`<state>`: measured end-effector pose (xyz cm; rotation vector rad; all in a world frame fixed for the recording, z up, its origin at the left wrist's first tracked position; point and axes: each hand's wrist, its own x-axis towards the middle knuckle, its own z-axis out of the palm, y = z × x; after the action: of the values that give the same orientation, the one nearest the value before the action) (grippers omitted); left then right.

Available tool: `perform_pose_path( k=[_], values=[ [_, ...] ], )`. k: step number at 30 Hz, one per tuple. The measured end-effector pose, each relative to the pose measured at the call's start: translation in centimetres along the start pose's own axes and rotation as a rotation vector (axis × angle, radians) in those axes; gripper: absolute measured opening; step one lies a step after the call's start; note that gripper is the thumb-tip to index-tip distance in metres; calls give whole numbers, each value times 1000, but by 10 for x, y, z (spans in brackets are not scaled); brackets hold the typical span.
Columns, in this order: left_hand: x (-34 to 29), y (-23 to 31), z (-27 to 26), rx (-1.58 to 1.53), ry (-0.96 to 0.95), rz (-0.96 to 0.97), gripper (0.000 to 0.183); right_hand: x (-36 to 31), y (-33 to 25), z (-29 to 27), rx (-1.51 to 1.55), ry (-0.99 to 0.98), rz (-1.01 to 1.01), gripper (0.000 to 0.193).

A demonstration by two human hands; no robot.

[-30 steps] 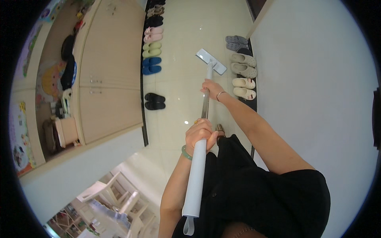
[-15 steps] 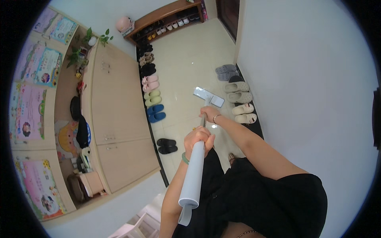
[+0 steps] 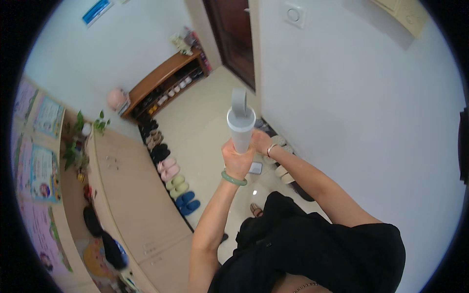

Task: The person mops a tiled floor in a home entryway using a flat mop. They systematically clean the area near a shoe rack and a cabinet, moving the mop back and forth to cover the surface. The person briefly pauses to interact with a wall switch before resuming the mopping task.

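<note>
Pale floor is stretching between cabinet and wall. Guiding the mop, standing steeply before the body, is apparently the step in hand; the next move would be calling for steering its flat head past the slippers. Forearms are reaching forward, left hand clenching the mop, right hand seemingly clasping it just beyond, fingertips hidden.

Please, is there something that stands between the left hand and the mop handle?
Nothing visible stands between them: the left hand is wrapped directly around the white mop handle. The right hand is close beside, its grip mostly hidden.
</note>
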<state>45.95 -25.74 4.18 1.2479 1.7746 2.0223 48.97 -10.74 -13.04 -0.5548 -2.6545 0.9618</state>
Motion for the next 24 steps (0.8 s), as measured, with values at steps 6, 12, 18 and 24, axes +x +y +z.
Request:
perform_pose_path(
  k=[6, 12, 18, 24],
  values=[
    [115, -1, 43, -39, -48, -75, 38, 71, -64, -185, 415, 624, 149, 50],
    [224, -8, 83, 89, -88, -245, 39, 140, -32, -276, 897, 789, 294, 66],
    [292, -9, 136, 181, -105, -315, 46, 180, -6, -300, 891, 885, 329, 73],
    [328, -34, 180, 87, -79, -243, 49, 201, 6, -311, 916, 916, 348, 75]
  ],
)
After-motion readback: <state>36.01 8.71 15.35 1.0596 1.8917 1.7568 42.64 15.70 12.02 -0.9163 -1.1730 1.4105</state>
